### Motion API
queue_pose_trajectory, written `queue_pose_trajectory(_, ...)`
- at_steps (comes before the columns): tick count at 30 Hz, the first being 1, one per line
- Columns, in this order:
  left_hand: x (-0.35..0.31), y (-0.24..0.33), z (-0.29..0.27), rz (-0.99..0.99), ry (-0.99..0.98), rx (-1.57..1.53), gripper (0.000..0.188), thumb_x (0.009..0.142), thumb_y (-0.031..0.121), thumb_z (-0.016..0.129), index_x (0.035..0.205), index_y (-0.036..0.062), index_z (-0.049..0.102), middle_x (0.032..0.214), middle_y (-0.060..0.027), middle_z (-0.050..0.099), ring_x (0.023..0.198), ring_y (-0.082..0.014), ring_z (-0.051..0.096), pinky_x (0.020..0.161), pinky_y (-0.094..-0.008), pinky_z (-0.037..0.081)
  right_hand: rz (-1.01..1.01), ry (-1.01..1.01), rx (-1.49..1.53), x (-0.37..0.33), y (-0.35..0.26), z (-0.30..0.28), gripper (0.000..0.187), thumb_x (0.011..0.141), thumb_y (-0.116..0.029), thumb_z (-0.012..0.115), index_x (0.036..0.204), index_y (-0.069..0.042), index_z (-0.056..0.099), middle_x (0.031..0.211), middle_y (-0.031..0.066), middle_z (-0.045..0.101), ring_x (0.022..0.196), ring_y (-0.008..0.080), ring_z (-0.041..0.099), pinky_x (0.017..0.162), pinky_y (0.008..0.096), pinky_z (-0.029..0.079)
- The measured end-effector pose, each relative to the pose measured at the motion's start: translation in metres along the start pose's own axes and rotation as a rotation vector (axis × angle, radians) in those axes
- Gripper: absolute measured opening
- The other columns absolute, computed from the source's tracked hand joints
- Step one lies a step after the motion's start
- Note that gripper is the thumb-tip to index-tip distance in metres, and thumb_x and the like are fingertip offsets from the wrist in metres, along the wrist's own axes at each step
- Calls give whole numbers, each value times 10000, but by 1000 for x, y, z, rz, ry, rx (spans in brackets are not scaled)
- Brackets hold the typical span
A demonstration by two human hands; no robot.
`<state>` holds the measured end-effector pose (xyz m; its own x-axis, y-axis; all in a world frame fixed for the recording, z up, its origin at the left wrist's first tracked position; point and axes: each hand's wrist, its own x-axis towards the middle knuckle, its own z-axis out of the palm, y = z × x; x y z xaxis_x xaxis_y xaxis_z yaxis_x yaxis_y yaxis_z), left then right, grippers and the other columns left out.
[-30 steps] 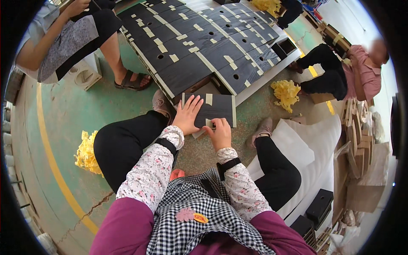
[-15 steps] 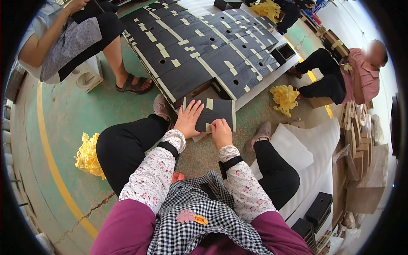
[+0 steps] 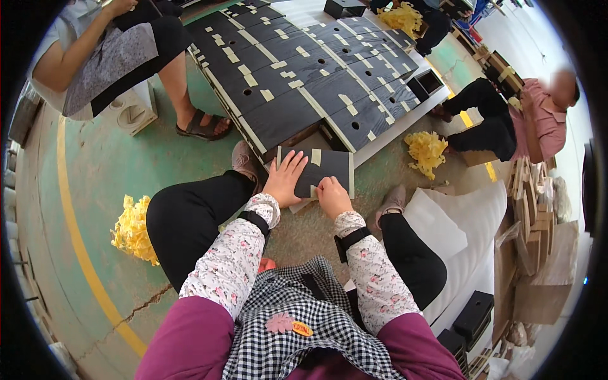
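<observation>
In front of me lies a black wood-grain box (image 3: 322, 170) with a strip of pale masking tape on its top and another along its right edge. My left hand (image 3: 284, 182) rests flat on its left part, fingers apart. At the near edge, my right hand (image 3: 333, 197) is closed, thumb and finger pinching at a short piece of masking tape (image 3: 313, 191). Its far end is hidden under my fingers. Beyond stands a block of several similar black boxes (image 3: 278, 111), many with round holes and tape pieces. An open gap in the block shows just past my box.
Heaps of crumpled yellow tape lie at left (image 3: 134, 231) and right (image 3: 425, 154). One person (image 3: 111, 60) sits at the left, another (image 3: 538, 120) at the right. White foam sheet (image 3: 472, 218) covers floor at right, beside black boxes (image 3: 474, 316) and stacked cardboard (image 3: 544, 285).
The view has shifted slightly, so the scene sits a little to the right and lower. Both hands keep nearly the same place on the box; my right forearm has swung slightly outward.
</observation>
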<state>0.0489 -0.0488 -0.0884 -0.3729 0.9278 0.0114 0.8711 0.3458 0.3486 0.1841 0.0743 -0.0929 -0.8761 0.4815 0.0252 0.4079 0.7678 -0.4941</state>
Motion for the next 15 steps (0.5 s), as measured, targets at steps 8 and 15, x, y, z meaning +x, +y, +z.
queue_pose_trajectory(8,0,-2,3,2,25,-12,1088,583,423,795,1433,130,183,1492,-64,162,1388,-264,116,1072,-565,167,19,41,121,-6,-6,-10,109,829,-133,585,834,-49,517,848,138,531,740,345,575,642,434,477)
queue_pose_trajectory(15,0,-1,-1,-1,2,-23,1071,593,410,786,1434,133,183,1491,-64,165,1385,-265,123,1067,-563,180,-52,-124,38,6,0,-12,124,807,-141,598,826,-45,520,817,139,538,738,333,577,655,417,482)
